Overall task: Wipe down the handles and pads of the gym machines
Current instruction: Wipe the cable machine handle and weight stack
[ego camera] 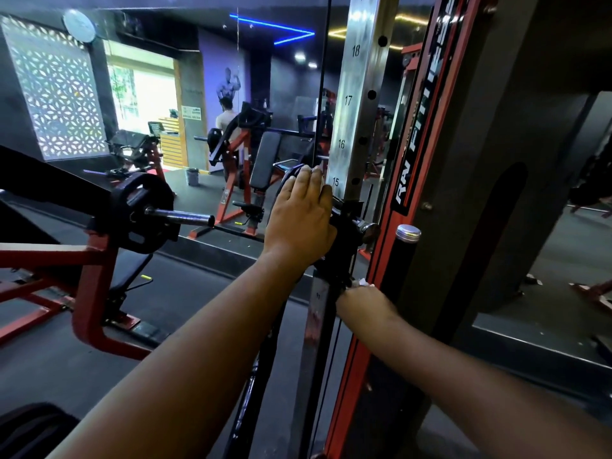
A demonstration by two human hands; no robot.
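A cable machine stands in front of me, with a numbered steel upright [359, 104] and a black sliding pulley carriage [347, 240] on it. My left hand [299, 217] lies flat over the carriage's top left, fingers straight and pointing up toward the number 15. My right hand [364, 301] is just below the carriage, mostly hidden behind it. A bit of white cloth [362, 282] shows at its fingers. A black cable runs down under the carriage.
The machine's red and black frame [417, 167] and dark weight-stack cover rise at right, with a chrome-capped post [408, 234] beside them. A red plate-loaded machine with a black weight plate [140, 212] stands at left. More benches, a bucket and a person are farther back.
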